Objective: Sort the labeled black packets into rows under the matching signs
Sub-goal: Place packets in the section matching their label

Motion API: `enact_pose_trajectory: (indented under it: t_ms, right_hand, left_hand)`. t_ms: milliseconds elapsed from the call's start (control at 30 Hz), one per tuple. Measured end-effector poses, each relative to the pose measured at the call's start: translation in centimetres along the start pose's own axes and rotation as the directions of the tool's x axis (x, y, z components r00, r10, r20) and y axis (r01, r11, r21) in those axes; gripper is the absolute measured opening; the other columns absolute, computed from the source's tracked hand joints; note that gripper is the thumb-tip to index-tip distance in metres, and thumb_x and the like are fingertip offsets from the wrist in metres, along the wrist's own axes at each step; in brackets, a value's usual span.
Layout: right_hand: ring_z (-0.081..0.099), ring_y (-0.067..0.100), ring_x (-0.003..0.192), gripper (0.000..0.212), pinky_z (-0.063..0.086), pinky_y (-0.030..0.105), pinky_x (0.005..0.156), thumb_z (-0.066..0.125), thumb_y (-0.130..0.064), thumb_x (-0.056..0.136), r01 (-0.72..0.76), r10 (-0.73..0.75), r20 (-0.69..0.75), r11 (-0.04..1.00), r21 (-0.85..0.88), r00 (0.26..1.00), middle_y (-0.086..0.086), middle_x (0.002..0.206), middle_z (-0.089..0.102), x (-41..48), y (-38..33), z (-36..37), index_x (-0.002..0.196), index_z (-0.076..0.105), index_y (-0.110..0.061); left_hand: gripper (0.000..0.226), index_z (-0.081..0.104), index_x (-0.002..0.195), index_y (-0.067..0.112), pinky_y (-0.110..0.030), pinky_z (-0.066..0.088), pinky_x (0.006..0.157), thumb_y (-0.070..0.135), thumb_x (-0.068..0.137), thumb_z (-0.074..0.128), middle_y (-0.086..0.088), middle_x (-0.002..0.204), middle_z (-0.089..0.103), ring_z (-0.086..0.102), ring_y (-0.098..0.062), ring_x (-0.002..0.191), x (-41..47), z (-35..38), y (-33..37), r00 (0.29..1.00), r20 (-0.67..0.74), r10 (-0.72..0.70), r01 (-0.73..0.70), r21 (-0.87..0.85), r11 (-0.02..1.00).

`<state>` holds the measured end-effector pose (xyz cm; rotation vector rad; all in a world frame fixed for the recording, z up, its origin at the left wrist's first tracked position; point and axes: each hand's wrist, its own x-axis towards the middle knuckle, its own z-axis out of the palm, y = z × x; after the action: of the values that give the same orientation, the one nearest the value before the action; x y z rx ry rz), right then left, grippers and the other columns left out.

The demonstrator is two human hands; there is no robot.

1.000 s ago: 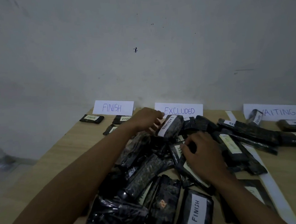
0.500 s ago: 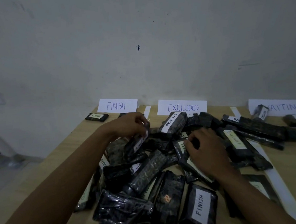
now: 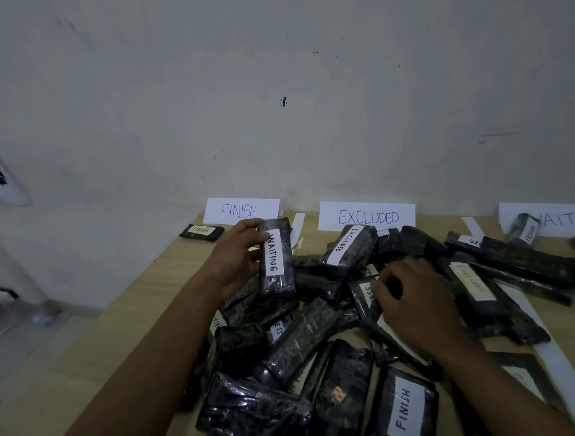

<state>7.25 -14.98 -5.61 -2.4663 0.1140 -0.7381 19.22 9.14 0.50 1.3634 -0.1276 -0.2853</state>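
Head view is showing the left hand (image 3: 236, 255) gripping the WAITING packet (image 3: 275, 256), with its thumb and fingers wrapping the packet's left edge and holding it above the far-left part of the pile (image 3: 308, 345). The packet's long axis is running away from the person and its label is facing up, so the word is reading along its length. It is hanging just in front of the FINISH sign (image 3: 241, 209), which does not match it. The WAITING sign (image 3: 565, 218) is standing well apart at the far right of the table (image 3: 143, 323), beyond the EXCLUDED sign (image 3: 367, 216).

The coming move is therefore looking like a long carry to the right across the pile. The right hand (image 3: 418, 307) is lying nearer that sign. It is resting on the middle of the pile with its fingers curling at a packet's edge. The back of the hand is hiding the fingertips, so I cannot tell whether it is actually pinching anything. A hand-over may be shorter than reaching across. One FINISH packet (image 3: 201, 230) is already lying left of its sign.
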Motion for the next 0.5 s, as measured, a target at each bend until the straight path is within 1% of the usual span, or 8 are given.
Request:
enact_pose_trajectory:
  t_ms: [67, 167, 233, 300, 333, 400, 467, 500]
  right_hand:
    - [0.042, 0.014, 0.083, 0.019, 0.034, 0.031, 0.067, 0.066, -0.022, 0.084, 0.005, -0.005, 0.001, 1.0, 0.003, 1.0, -0.004, 0.079, 0.05, 0.0, 0.1, 0.0, 0.069, 0.054, -0.019]
    - [0.042, 0.013, 0.084, 0.019, 0.034, 0.031, 0.068, 0.065, -0.023, 0.084, 0.005, -0.006, 0.006, 1.0, 0.011, 1.0, -0.005, 0.079, 0.05, 0.0, 0.2, 0.0, 0.069, 0.054, -0.019]
    - [0.042, 0.013, 0.083, 0.019, 0.033, 0.031, 0.068, 0.065, -0.023, 0.085, 0.006, -0.006, 0.007, 1.0, 0.009, 1.0, -0.005, 0.079, 0.05, 0.0, 0.2, 0.0, 0.069, 0.054, -0.02]
    - [0.043, 0.012, 0.083, 0.018, 0.033, 0.03, 0.068, 0.065, -0.023, 0.085, -0.001, 0.0, 0.012, 1.0, 0.03, 1.0, -0.005, 0.08, 0.051, -0.1, 0.2, -0.1, 0.07, 0.055, -0.019]
    - [0.044, 0.012, 0.084, 0.017, 0.033, 0.029, 0.068, 0.065, -0.023, 0.085, -0.009, 0.008, 0.016, 0.998, 0.06, 1.0, -0.006, 0.081, 0.051, -0.1, 0.1, -0.2, 0.072, 0.055, -0.019]
    - [0.046, 0.01, 0.083, 0.015, 0.034, 0.025, 0.068, 0.064, -0.022, 0.087, -0.042, 0.04, 0.02, 0.986, 0.159, 0.999, -0.008, 0.083, 0.052, -0.1, -0.1, -0.6, 0.074, 0.057, -0.019]
    - [0.05, 0.004, 0.083, 0.014, 0.036, 0.021, 0.068, 0.063, -0.021, 0.088, -0.067, 0.067, 0.009, 0.966, 0.251, 0.998, -0.008, 0.084, 0.055, 0.1, -0.4, -1.3, 0.076, 0.058, -0.02]
    - [0.051, 0.003, 0.083, 0.013, 0.037, 0.021, 0.069, 0.064, -0.021, 0.088, -0.073, 0.075, 0.004, 0.959, 0.275, 0.997, -0.007, 0.085, 0.057, 0.3, -0.5, -1.8, 0.076, 0.059, -0.021]
  left_hand:
    - [0.014, 0.053, 0.097, 0.013, -0.03, 0.054, 0.056, 0.001, 0.09, 0.05, -0.009, 0.084, 0.062, 0.06, -0.02, 0.065, -0.1, 0.1, -0.2, 0.999, -0.036, 0.007, -0.009, -0.043, 0.999]
    - [0.011, 0.049, 0.087, 0.013, -0.032, 0.055, 0.054, 0.003, 0.089, 0.054, -0.011, 0.078, 0.064, 0.063, -0.021, 0.061, -0.1, 0.1, -0.4, 0.996, -0.088, 0.027, -0.034, -0.084, 0.996]
    - [0.008, 0.05, 0.087, 0.011, -0.032, 0.054, 0.052, 0.005, 0.089, 0.055, -0.012, 0.078, 0.063, 0.062, -0.021, 0.059, -0.4, 0.2, -0.4, 0.992, -0.121, 0.039, -0.05, -0.086, 0.995]
    - [0.006, 0.051, 0.09, 0.008, -0.03, 0.053, 0.051, 0.003, 0.088, 0.053, -0.012, 0.077, 0.061, 0.062, -0.021, 0.057, -0.8, 0.6, -0.2, 0.992, -0.119, 0.046, -0.057, -0.091, 0.994]
    - [0.008, 0.051, 0.089, 0.008, -0.029, 0.054, 0.052, 0.0, 0.087, 0.052, -0.012, 0.077, 0.06, 0.062, -0.022, 0.058, -1.2, 0.9, 0.0, 0.994, -0.101, 0.047, -0.056, -0.092, 0.994]
    - [0.018, 0.051, 0.087, 0.01, -0.032, 0.057, 0.057, -0.007, 0.083, 0.046, -0.013, 0.084, 0.059, 0.062, -0.026, 0.069, -2.0, 1.5, 0.5, 0.998, -0.046, 0.046, -0.05, -0.091, 0.995]
    - [0.034, 0.056, 0.095, 0.012, -0.036, 0.059, 0.064, -0.012, 0.078, 0.039, -0.014, 0.095, 0.06, 0.062, -0.033, 0.081, -2.9, 2.3, 1.2, 0.999, -0.008, 0.041, -0.042, -0.086, 0.995]
    - [0.039, 0.058, 0.098, 0.012, -0.037, 0.06, 0.067, -0.013, 0.077, 0.037, -0.014, 0.099, 0.06, 0.061, -0.034, 0.084, -3.2, 2.8, 1.5, 0.999, 0.004, 0.045, -0.045, -0.075, 0.996]
